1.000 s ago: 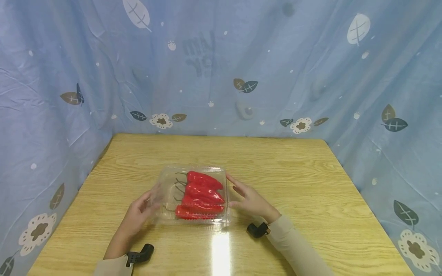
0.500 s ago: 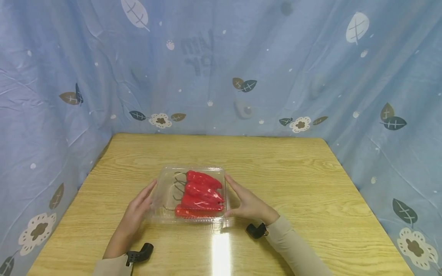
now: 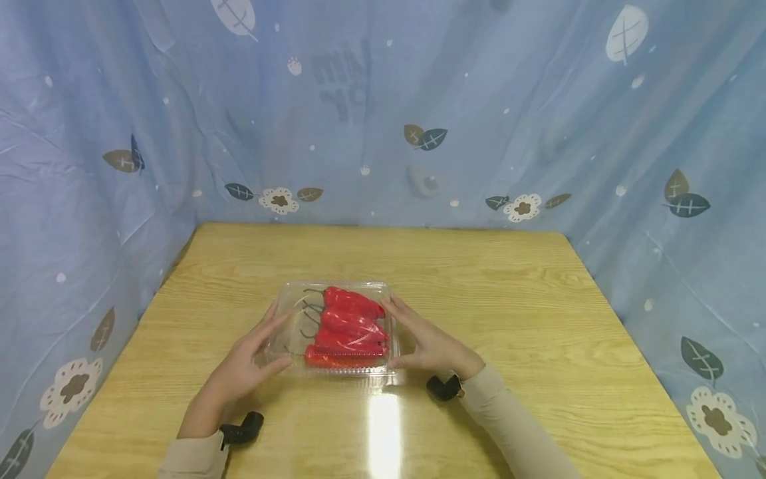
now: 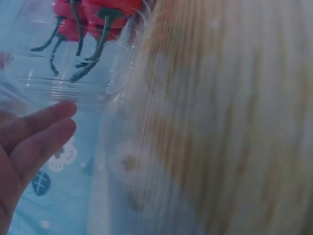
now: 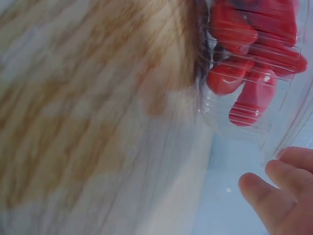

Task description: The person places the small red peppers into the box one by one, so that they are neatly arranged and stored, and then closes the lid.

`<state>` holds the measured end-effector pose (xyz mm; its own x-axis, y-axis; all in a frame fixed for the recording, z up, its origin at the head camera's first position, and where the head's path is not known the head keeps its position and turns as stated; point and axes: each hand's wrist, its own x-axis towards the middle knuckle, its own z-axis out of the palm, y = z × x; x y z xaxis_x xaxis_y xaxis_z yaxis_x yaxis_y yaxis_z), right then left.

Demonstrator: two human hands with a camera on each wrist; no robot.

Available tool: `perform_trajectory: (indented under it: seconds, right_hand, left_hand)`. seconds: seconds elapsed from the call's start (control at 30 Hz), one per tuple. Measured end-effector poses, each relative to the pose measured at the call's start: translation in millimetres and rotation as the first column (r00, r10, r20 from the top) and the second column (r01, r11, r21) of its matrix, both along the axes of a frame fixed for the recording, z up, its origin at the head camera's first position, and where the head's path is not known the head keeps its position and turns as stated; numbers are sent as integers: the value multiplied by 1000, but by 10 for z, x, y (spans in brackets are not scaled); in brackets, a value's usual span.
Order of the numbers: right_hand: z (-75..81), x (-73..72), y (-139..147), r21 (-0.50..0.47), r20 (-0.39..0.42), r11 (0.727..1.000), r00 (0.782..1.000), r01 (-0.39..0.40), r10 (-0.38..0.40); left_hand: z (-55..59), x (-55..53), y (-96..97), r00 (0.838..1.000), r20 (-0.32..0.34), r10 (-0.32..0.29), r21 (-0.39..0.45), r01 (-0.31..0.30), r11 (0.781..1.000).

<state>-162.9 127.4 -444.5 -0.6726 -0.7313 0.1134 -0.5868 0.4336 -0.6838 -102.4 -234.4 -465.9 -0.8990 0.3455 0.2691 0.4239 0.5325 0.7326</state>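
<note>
A clear plastic clamshell box (image 3: 290,342) lies on the table, with several red peppers (image 3: 353,326) inside. Their dark green stems point left. At the box's left end is my left hand (image 3: 242,366), thumb and fingers spread wide. In the left wrist view its extended fingers (image 4: 46,129) are close to the box wall below the stems; contact is unclear. My right hand (image 3: 431,346) is at the opposite end, fingertips at the far right corner and thumb by the near one. The right wrist view has these fingers (image 5: 274,191) fairly straight beside the box edge.
The wooden table (image 3: 509,299) extends around the box. Blue patterned curtain (image 3: 371,120) encloses its back and sides. Each wrist wears a black camera mount (image 3: 242,429). A bright light reflection (image 3: 384,432) falls on the tabletop in front of the box.
My left hand has moved right, its fingers now over the box's left edge. The right fingertips have shifted slightly left onto the far corner. The head view has tilted slightly.
</note>
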Motion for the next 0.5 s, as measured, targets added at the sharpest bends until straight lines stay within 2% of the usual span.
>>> perform_trajectory:
  seconds: [0.3, 0.5]
  right_hand:
    - [9, 53, -6, 16, 48, 999, 998, 29, -30]
    - [-13, 118, -24, 3, 82, 996, 992, 91, -91]
  left_hand:
    - [43, 14, 7, 999, 52, 11, -21, -10, 1000]
    - [56, 49, 22, 992, 107, 67, -52, -62, 997]
